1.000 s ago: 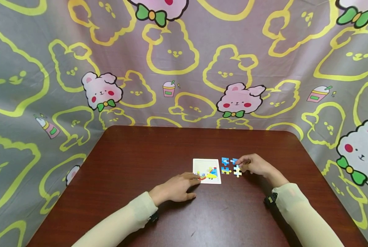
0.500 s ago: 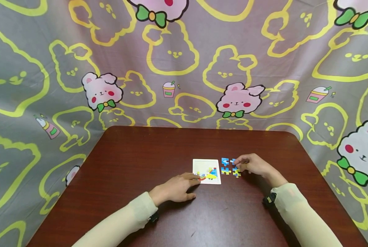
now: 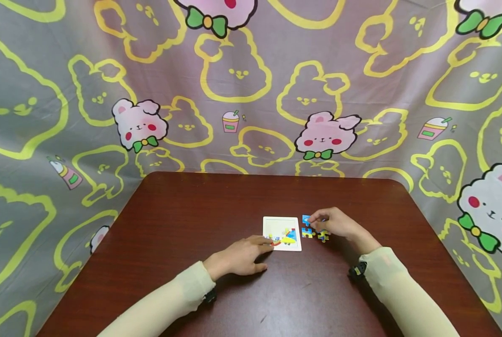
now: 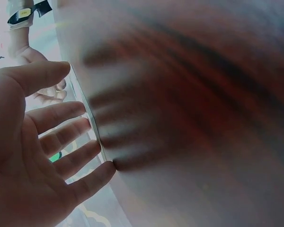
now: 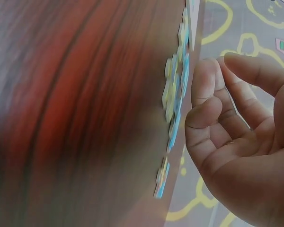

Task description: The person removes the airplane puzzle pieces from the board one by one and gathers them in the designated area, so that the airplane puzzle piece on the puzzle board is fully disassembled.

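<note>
A square white puzzle board (image 3: 279, 224) lies on the table, with yellow, blue and red pieces fitted along its lower part. My left hand (image 3: 242, 256) rests with straight fingers at the board's left edge; in the left wrist view its fingertips line up along that edge. To the board's right lie a blue jigsaw piece (image 3: 305, 218), a blue-and-yellow jigsaw piece (image 3: 306, 233) and a mostly yellow jigsaw piece (image 3: 323, 237). My right hand (image 3: 337, 223) has its fingertips at the blue piece and hides another one behind it. In the right wrist view its fingers (image 5: 203, 82) bend loosely with nothing between them.
A dark brown wooden table (image 3: 200, 201) carries the board and the pieces. Behind and beside it hangs a grey curtain (image 3: 259, 107) printed with rabbits. Dark bands sit at both wrists, including a wrist device (image 3: 358, 270) on the right sleeve.
My right hand has moved left, from the upper right piece to the upper left one. The lower right piece, pale a second ago, now looks yellow and blue. My left hand stays put.
</note>
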`<state>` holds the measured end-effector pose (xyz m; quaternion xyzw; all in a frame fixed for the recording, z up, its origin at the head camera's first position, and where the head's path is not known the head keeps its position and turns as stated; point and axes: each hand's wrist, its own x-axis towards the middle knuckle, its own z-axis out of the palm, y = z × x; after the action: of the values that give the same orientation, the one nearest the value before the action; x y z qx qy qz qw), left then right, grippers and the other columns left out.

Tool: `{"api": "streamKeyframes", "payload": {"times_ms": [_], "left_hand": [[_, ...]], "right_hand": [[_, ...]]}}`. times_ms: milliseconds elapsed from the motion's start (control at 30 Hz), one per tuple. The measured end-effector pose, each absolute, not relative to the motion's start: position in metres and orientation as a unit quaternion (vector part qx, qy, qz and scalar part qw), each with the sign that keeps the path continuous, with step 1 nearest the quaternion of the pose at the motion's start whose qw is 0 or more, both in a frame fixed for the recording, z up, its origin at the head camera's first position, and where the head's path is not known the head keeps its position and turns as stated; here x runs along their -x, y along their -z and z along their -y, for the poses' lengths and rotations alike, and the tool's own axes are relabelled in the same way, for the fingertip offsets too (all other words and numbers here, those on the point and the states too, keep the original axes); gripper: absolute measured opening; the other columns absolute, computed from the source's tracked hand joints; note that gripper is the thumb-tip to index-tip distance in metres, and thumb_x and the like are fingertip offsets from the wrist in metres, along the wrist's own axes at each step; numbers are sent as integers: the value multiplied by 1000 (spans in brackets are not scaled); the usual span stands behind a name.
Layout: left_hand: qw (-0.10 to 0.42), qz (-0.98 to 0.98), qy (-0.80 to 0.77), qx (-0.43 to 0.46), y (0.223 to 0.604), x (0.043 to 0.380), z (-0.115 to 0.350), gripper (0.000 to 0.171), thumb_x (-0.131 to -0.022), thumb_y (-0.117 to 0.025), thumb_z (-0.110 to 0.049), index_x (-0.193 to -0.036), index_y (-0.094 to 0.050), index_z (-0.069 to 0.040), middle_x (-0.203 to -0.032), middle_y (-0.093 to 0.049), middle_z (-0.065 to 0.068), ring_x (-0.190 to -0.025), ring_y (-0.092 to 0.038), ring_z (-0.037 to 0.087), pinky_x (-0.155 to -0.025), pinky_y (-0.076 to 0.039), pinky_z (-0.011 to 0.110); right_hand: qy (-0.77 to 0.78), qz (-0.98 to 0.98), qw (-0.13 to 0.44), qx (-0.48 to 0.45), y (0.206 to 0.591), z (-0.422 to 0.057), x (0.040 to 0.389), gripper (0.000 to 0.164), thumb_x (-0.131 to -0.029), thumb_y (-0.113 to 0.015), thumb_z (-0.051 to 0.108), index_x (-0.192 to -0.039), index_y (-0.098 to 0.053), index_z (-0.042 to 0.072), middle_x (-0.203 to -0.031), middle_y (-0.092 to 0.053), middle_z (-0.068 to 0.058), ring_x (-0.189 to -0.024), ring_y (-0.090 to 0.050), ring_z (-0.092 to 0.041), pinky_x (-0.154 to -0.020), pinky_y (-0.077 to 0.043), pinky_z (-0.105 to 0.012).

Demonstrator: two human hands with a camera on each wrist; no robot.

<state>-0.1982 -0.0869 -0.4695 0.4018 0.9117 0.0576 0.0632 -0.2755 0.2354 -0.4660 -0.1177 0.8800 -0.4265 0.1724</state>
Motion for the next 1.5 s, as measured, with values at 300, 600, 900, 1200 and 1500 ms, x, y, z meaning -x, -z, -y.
{"api": "streamKeyframes", "payload": {"times_ms": [300,600,900,1200,1500], "left_hand": [[64,-910,-62,-404,470,199,87,54,-95,-64,-36,-143,-56,-13,-150,-51,3,-142,-45,23,-113,-43,37],[62,-909,-66,-407,468,199,86,54,-94,-64,-36,-143,-56,-13,-149,-52,3,-140,-47,23,-113,-43,37],[66,-912,-66,-400,469,199,87,54,-94,-64,-36,-143,-55,-14,-150,-51,2,-141,-46,22,-113,-43,37],[56,-909,-66,-407,468,199,87,54,-94,-65,-36,-141,-58,-12,-148,-53,3,-140,-48,23,-112,-44,37],[60,-910,-68,-405,468,200,85,54,-94,-65,-36,-142,-57,-13,-149,-53,3,-140,-47,23,-112,-44,38]], "right_hand": [[430,-877,162,144,471,-217,279,19,-92,-67,10,-108,-73,2,-98,-75,-13,-78,-68,-20,-60,-48,-28],[434,-870,173,161,472,-202,281,16,-93,-66,10,-106,-73,4,-98,-76,-12,-75,-64,-17,-58,-48,-30],[432,-868,184,161,476,-190,286,14,-90,-69,8,-103,-74,8,-96,-77,-7,-68,-59,-14,-54,-43,-27],[401,-883,173,173,476,-182,286,11,-89,-71,8,-99,-76,9,-92,-75,-3,-76,-65,-13,-66,-52,-29],[392,-889,167,167,475,-180,288,12,-88,-71,5,-98,-75,10,-90,-72,-2,-80,-61,-14,-68,-50,-28]]}}
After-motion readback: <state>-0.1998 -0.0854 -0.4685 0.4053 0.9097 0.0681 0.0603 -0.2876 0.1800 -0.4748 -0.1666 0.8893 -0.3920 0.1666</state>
